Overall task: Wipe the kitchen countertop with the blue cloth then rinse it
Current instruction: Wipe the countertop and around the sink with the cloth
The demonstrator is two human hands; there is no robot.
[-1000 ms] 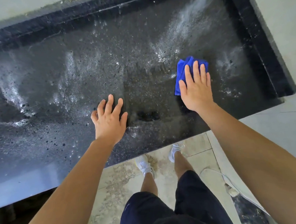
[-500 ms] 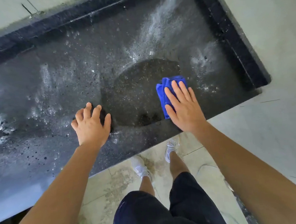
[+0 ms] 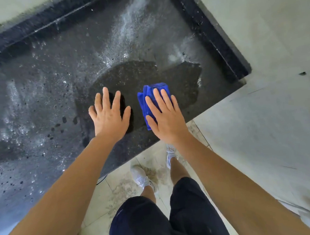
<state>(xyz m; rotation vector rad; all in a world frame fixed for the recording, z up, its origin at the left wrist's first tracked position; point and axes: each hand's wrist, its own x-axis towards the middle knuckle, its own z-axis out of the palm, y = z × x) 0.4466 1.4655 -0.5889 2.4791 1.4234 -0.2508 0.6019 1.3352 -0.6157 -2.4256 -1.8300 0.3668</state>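
Right hand [image 3: 166, 117] presses flat, fingers straight, on the folded blue cloth [image 3: 149, 101] at frame centre near the front edge of the black granite countertop [image 3: 57, 72], long axis pointing away, unwiped wet film lying upper left; left hand [image 3: 108, 116] spread flat beside, holding nothing.

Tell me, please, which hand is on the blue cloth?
The right hand, fingers flat on the blue cloth; the left hand has only countertop beneath it.

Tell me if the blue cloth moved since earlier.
Yes: the blue cloth, under the right hand, slid toward the countertop's front edge, away from the raised border.
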